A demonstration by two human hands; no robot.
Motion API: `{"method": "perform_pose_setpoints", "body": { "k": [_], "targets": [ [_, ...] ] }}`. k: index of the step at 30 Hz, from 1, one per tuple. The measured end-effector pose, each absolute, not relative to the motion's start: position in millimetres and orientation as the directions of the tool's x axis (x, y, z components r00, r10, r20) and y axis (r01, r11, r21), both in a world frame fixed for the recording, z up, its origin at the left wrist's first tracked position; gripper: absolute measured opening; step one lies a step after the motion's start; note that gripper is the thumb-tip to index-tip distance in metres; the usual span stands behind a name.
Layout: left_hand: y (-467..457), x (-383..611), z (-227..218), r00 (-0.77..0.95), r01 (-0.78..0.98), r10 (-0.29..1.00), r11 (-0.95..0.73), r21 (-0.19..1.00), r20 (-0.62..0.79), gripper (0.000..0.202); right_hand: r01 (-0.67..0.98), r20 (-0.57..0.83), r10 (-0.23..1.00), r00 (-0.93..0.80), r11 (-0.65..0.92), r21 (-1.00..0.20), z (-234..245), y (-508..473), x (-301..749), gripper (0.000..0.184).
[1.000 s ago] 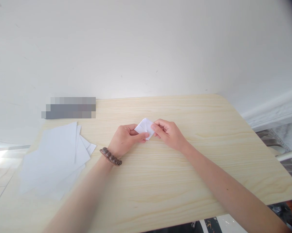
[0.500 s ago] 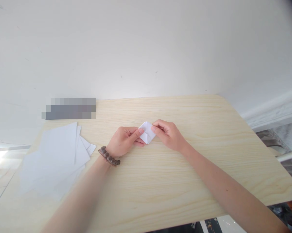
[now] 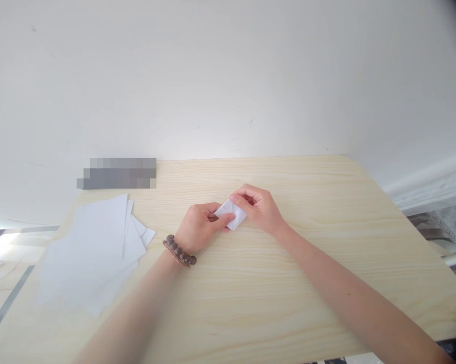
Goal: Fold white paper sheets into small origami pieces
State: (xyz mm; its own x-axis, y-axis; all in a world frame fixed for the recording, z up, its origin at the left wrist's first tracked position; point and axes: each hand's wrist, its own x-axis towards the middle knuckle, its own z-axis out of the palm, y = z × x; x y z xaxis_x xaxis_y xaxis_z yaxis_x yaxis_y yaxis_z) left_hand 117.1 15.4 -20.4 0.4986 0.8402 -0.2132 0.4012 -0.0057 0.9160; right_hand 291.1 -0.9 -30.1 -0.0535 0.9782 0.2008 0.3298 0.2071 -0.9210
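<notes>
A small piece of folded white paper (image 3: 224, 208) is held between my two hands over the middle of the table. My left hand (image 3: 201, 226), with a dark beaded bracelet (image 3: 179, 252) at its wrist, grips the paper from the left, its thumb flat on the upper face. From the right, my right hand (image 3: 261, 208) pinches the upper right part of the paper between thumb and fingers. The fingers under the paper are mostly hidden.
Loose white sheets (image 3: 94, 247) lie in an untidy stack on the left of the light wooden table (image 3: 228, 303). Behind them, by the white wall (image 3: 220, 76), a pixelated grey object (image 3: 119, 174) sits at the table's back edge.
My left thumb has slid further across the paper, toward its middle. My right thumb has shifted to the upper edge, and the paper is turned slightly. The view has moved a little.
</notes>
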Motion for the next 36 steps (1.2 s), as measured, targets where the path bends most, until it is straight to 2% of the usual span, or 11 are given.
{"method": "perform_pose_setpoints", "body": {
  "k": [9,18,25,29,33,36],
  "targets": [
    [20.5,112.0,-17.7,0.475,0.316,0.851,0.07,0.946,-0.222,0.03,0.327,0.151,0.982,-0.11,0.18,-0.928,-34.2,-2.8,293.8,0.022],
    [19.4,114.1,-16.5,0.499,0.263,0.828,0.136,0.955,-0.255,0.033,0.34,0.164,0.985,-0.061,0.175,-0.924,-31.2,-3.9,294.4,0.021],
    [22.4,111.9,-20.3,0.509,0.16,0.83,0.167,0.973,-0.226,0.038,0.258,0.136,0.991,-0.003,0.132,-0.957,-33.2,-2.7,295.1,0.021],
    [22.8,110.4,-21.4,0.504,0.166,0.848,0.093,0.982,-0.166,0.037,0.269,0.144,0.99,0.002,0.139,-0.953,-31.8,-3.1,294.7,0.021],
    [22.2,110.8,-18.1,0.444,0.326,0.893,-0.081,0.942,-0.076,0.037,0.306,0.176,0.984,-0.028,0.176,-0.936,-31.0,-3.1,295.0,0.021],
    [21.9,112.7,-19.1,0.41,0.315,0.911,-0.088,0.945,-0.052,0.035,0.313,0.176,0.982,-0.062,0.187,-0.931,-30.9,-3.3,295.2,0.021]
  ]
}}
